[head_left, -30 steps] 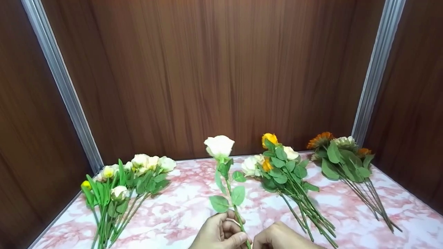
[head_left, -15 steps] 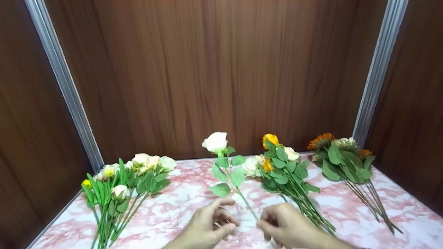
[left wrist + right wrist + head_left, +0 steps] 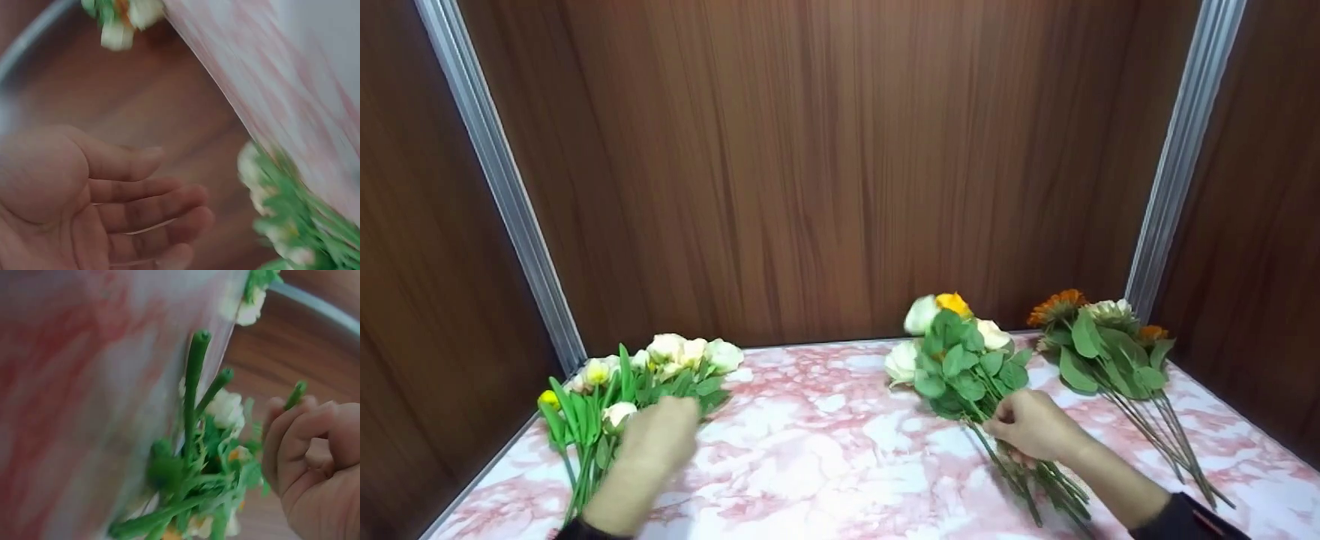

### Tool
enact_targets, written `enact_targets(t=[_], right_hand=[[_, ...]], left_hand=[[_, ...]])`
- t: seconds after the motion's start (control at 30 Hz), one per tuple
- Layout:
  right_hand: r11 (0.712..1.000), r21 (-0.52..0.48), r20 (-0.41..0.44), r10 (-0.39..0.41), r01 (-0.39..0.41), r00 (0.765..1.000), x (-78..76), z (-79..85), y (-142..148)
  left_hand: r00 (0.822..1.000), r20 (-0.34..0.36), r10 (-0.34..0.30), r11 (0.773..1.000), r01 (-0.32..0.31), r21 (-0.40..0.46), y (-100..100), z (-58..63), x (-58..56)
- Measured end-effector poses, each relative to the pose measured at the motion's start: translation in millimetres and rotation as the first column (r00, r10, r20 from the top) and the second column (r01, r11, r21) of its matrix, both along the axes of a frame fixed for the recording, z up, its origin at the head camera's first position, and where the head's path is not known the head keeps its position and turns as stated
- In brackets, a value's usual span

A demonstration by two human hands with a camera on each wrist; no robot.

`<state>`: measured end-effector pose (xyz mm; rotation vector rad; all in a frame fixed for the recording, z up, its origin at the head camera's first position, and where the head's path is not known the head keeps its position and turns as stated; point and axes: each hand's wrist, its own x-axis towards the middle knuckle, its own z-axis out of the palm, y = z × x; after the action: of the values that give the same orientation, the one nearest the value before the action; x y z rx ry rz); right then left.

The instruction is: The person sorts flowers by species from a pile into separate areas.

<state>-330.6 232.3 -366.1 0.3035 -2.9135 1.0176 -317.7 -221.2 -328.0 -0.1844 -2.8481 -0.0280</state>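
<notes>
My right hand [image 3: 1035,427] holds a white rose [image 3: 921,315] by its stem, over the bunch of white and orange-yellow roses [image 3: 991,335] right of centre. In the right wrist view, the cut end of the green stem [image 3: 295,396] pokes out from curled fingers. The held rose's leaves overlap the bunch, so I cannot tell whether it touches it. My left hand [image 3: 660,433], blurred, is in front of the left bunch of pale flowers and green leaves [image 3: 723,355], hiding part of it. The left wrist view shows this hand [image 3: 112,208] with relaxed fingers and nothing in them.
A third bunch, with orange and whitish blooms [image 3: 1057,309], lies at the far right of the pink marbled table [image 3: 810,450]. Brown wood-grain panels [image 3: 810,172] stand behind and on both sides, joined by metal corner posts [image 3: 1177,150].
My left hand has let go of the white rose's stem and swung left to the left bunch. My right hand has carried the rose rightward, from the middle to over the centre-right bunch.
</notes>
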Motion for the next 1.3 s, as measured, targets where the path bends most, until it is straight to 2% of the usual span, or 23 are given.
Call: enact_targets(t=[0.1,0.2,0.3,0.4,0.57,0.77,0.93,1.03,1.07,1.1,1.13,1.17,1.2,1.23,1.3], right_hand=[[0.998,0.058,0.001,-0.012,0.012,1.0,-3.5,-1.7,5.3],[0.995,0.098,-0.011,0.007,-0.006,1.0,-3.6,-3.4,6.6],[0.991,0.128,-0.019,0.036,-0.034,0.999,-2.4,-4.7,7.1],[0.987,0.152,-0.022,0.061,-0.057,0.998,-1.4,-5.2,8.0],[0.981,0.173,-0.019,0.092,-0.087,0.996,-0.2,-5.2,9.2],[0.979,0.19,-0.022,0.084,-0.078,0.996,0.8,-4.4,8.3],[0.979,0.193,-0.04,0.08,-0.071,0.996,3.2,-1.3,6.2],[0.977,0.2,-0.066,0.09,-0.075,0.994,6.4,3.3,2.7],[0.976,0.202,-0.077,0.094,-0.077,0.993,8.0,5.2,0.6],[0.976,0.204,-0.091,0.101,-0.08,0.991,10.1,7.1,-2.1],[0.975,0.202,-0.108,0.117,-0.093,0.987,12.5,8.6,-5.1],[0.974,0.193,-0.119,0.142,-0.118,0.983,15.6,9.9,-8.9],[0.973,0.172,-0.124,0.176,-0.153,0.977,19.3,11.1,-13.3],[0.968,0.154,-0.127,0.216,-0.196,0.968,23.6,12.1,-18.2],[0.948,0.091,-0.104,0.312,-0.304,0.944,34.9,13.6,-29.5]], left_hand=[[0.993,0.096,0.064,0.998,-0.067,0.021,-30.6,-6.1,-9.9],[0.975,0.205,0.09,0.995,-0.098,0.029,-55.7,-17.2,-18.7],[0.951,0.298,0.079,0.994,-0.097,0.049,-72.8,-28.1,-25.2],[0.936,0.347,0.056,0.994,-0.086,0.071,-80.8,-34.1,-29.9],[0.936,0.353,0.008,0.996,-0.04,0.085,-79.8,-35.6,-32.9],[0.964,0.266,-0.018,0.992,-0.016,0.125,-78.1,-33.4,-33.3],[0.982,0.18,-0.063,0.964,0.012,0.267,-71.6,-27.7,-31.0],[0.983,0.157,-0.097,0.93,0.033,0.365,-57.0,-19.4,-27.0],[0.981,0.156,-0.112,0.912,0.039,0.408,-50.1,-15.9,-25.0],[0.977,0.159,-0.142,0.883,0.053,0.466,-42.5,-12.5,-22.8],[0.97,0.165,-0.181,0.845,0.067,0.53,-34.1,-9.5,-20.4],[0.96,0.171,-0.223,0.798,0.079,0.598,-24.6,-6.4,-17.8],[0.945,0.168,-0.281,0.74,0.101,0.665,-14.5,-4.1,-15.0],[0.924,0.168,-0.345,0.672,0.118,0.731,-3.5,-2.3,-11.4],[0.866,0.156,-0.476,0.535,0.145,0.832,21.2,-0.4,-2.1]])
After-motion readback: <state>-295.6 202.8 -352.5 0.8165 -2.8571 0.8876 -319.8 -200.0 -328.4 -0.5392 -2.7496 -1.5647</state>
